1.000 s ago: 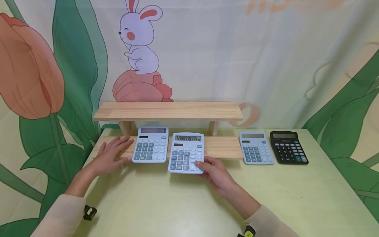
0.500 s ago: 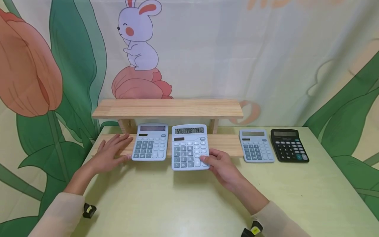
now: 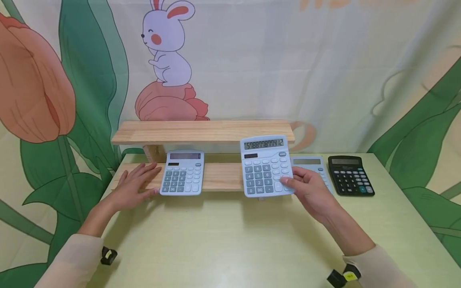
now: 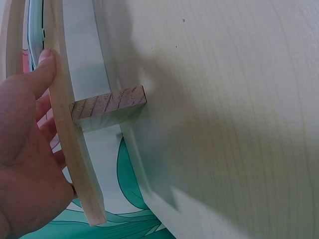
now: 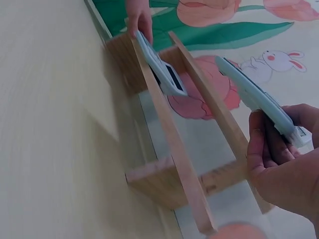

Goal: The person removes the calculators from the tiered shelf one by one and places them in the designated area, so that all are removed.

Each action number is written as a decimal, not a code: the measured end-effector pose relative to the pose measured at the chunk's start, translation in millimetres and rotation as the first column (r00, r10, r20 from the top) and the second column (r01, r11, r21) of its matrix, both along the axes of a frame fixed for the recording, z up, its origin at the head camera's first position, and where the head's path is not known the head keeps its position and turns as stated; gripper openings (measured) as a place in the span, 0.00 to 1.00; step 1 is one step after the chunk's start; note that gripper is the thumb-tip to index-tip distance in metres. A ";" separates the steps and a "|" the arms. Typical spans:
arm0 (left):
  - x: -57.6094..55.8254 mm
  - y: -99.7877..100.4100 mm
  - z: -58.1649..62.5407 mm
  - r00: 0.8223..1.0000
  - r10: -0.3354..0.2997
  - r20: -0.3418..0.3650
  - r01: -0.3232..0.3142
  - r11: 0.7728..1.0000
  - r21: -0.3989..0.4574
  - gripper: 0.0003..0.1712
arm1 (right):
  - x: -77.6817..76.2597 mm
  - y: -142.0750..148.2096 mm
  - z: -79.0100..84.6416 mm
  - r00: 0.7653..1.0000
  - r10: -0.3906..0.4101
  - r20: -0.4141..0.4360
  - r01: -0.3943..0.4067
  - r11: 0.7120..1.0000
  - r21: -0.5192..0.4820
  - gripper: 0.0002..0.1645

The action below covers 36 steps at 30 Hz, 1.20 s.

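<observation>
My right hand (image 3: 315,196) grips a light-blue calculator (image 3: 264,170) by its lower right corner, thumb on the key side and fingers behind. Its display reads a long row of digits. In the right wrist view this calculator (image 5: 259,97) is held up in the air, apart from the shelf. My left hand (image 3: 135,186) rests with spread fingers on the left end of the lower shelf board (image 3: 223,176). Beside its fingertips, a second light-blue calculator (image 3: 182,173) lies on that board. The left wrist view has the thumb (image 4: 46,67) at the board's front edge.
The two-tier wooden shelf has an upper board (image 3: 205,132) behind the calculators. On the table (image 3: 216,240), right of the shelf, lie another light-blue calculator (image 3: 307,161), partly covered by my right hand, and a black calculator (image 3: 351,176). A printed curtain (image 3: 252,60) hangs behind.
My right hand has lifted the light-blue calculator off the lower board's middle and carried it right and up, now overlapping the calculator at the right. The left hand has stayed in place.
</observation>
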State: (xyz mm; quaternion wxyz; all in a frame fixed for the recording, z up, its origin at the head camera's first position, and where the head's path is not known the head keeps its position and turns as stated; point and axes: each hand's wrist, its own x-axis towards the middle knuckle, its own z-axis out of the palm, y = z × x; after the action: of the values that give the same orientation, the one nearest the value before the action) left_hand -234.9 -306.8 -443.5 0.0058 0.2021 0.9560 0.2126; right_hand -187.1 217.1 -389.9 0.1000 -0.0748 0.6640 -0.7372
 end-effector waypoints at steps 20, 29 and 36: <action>4.7 -3.0 -5.8 1.000 0.007 0.007 -0.007 1.000 -0.002 0.44 | 14.8 104.4 5.2 0.993 -0.114 0.020 0.108 0.974 0.201 0.42; -0.6 -1.3 -3.5 1.000 0.002 -0.004 -0.002 1.000 -0.015 0.44 | 19.7 153.0 -14.8 0.992 -0.125 0.019 0.120 0.979 0.166 0.25; -1.5 -1.5 -1.9 1.000 0.005 -0.004 -0.005 1.000 -0.019 0.44 | 23.5 178.9 -35.1 0.982 -0.150 0.114 0.106 0.941 0.322 0.39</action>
State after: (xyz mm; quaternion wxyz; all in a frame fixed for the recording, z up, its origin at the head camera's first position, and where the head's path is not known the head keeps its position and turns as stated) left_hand -236.4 -308.3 -445.4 0.0054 0.1999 0.9585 0.2030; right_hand -163.7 396.0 -424.9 0.1079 0.0363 0.7678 -0.6305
